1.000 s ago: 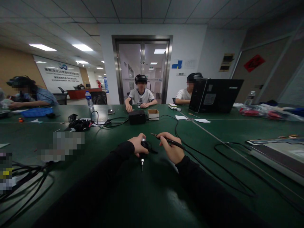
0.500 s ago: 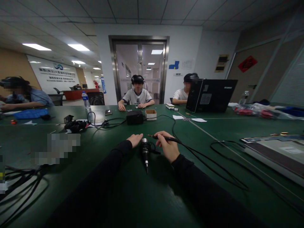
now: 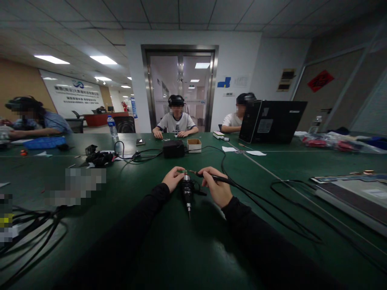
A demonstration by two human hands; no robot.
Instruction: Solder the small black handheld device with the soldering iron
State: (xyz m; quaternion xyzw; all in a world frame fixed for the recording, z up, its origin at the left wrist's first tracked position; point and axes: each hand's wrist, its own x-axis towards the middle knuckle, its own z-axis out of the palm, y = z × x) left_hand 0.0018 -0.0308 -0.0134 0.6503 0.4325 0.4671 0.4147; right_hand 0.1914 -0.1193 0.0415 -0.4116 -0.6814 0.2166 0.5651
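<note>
My left hand is closed, pinching a small green piece, apparently a circuit board, between thumb and fingertips. In my right hand is a black corded soldering iron, held like a pen. Its thin metal tip points left, close to the green piece; whether they touch is too small to tell. Between my hands, a black and silver pointed tool with black cord around it rests on the table, its slim tip toward me. The green piece is just beyond its silver far end.
On the green table, a black box and a small open carton stand beyond my hands. Cables trail to the right. A flat panel lies far right, a computer case behind. Several people sit around.
My left fingers now pinch the small green piece near the soldering iron's tip, where it was not visible before. The view has shifted slightly to the left.
</note>
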